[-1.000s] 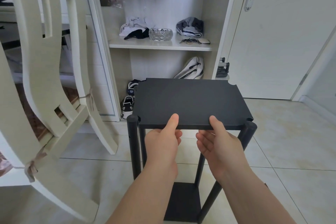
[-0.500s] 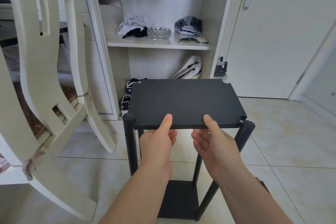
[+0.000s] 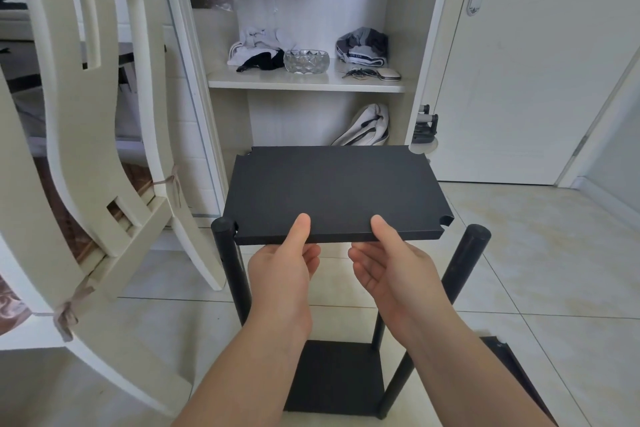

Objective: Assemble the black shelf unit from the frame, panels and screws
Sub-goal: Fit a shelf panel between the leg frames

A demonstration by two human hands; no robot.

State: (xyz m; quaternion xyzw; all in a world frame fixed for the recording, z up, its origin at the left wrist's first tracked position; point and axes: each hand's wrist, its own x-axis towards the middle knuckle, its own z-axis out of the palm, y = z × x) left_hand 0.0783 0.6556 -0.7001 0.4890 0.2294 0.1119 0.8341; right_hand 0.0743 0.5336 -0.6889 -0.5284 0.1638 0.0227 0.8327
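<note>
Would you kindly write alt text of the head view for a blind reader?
The left hand and right hand pinch the near edge of a black panel, thumbs on top, over a black frame. Its left notch sits by the left post; the right post stands clear.

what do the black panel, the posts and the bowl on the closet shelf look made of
Black panel: probably coated board; matte, finely textured face, thick square edge, cut corner notches.
Posts: round black tubes or rods, painted metal or plastic, cannot tell which; faint sheen.
Bowl: clear faceted glass, possibly plastic; see-through with bright glints.
</note>
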